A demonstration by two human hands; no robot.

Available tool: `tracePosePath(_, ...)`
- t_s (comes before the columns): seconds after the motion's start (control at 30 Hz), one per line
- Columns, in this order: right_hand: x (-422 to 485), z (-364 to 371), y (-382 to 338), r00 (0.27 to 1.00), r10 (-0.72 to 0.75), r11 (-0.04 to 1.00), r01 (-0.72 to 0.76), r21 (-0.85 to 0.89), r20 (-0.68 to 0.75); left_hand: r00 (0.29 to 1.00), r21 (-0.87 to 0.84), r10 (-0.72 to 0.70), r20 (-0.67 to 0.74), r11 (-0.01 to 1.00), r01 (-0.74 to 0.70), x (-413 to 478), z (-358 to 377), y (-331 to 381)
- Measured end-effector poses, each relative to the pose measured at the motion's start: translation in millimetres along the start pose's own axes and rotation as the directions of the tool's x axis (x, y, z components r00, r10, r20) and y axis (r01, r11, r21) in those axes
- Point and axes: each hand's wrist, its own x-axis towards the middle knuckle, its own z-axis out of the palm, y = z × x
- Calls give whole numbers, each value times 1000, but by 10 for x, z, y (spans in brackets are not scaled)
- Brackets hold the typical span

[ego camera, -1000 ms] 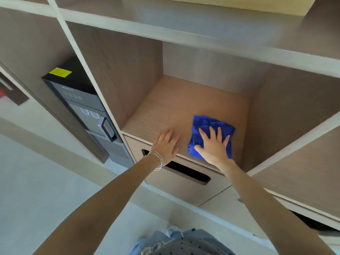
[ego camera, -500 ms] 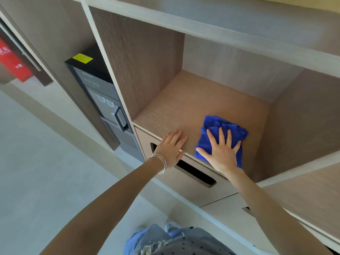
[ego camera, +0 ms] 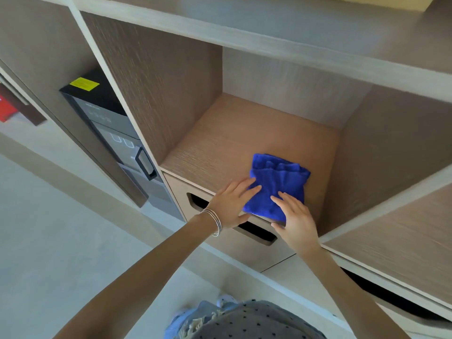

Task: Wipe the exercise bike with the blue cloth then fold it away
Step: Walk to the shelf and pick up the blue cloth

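1. The blue cloth (ego camera: 276, 184), folded and bunched, lies on the wooden shelf (ego camera: 220, 148) of an open cubby, near its front edge and toward the right side.
2. Our left hand (ego camera: 232, 204) lies flat and open, fingertips touching the cloth's left edge; thin bangles (ego camera: 215, 221) circle that wrist.
3. Our right hand (ego camera: 296, 218) is open too, fingers spread on the cloth's near right corner, gripping nothing.
4. Below the shelf sits a drawer (ego camera: 234, 241) with a cut-out handle slot.
5. A dark appliance (ego camera: 115, 133) with a yellow label stands in the compartment to the left.
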Motion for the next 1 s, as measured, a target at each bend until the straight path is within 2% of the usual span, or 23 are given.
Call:
tracePosePath(0.07,-23,-23,-11,999,-15,999,17,46,-39,998,25,58,22,998,-59,0,41,59)
tracePosePath(0.17,-53,-84,-52,997,43,987,-33,154,-60,997,59,65,48,996,-68,-61,103,28)
tracePosePath(0.27,-30,-92,-83,998,48,975,-37,220,-42,991,-11,74,-107,997,-76,-147,44,10)
tracePosePath(0.33,-14,-65,-78,999,-16,969,25,244,-37,968,-22,77,-239,996,-84,-155,-2,11)
tracePosePath(0.43,18,5,-70,990,-144,968,143,204,-14,950,-58,37,-309,997,-58,-168,-64,16)
tracePosePath(0.57,127,88,-157,965,-261,954,258,153,-2,947,-92,-81,-309,994,55,-353,-139,-37)
tracePosePath(0.63,205,101,-286,958,-285,927,282,246,-21,945,-104,-156,-287,986,131,-546,-168,-87)
tracePosePath(0.73,330,123,-568,977,-211,872,194,449,-13,916,-189,-343,-206,933,306,-915,-182,-194)
tracePosePath(0.87,453,227,-1028,967,-233,755,111,647,106,810,-297,-565,-156,809,507,-1432,-192,-263)
tracePosePath(1.0,544,364,-1517,891,-404,710,163,685,207,659,-387,-732,-172,666,638,-1900,-224,-270)
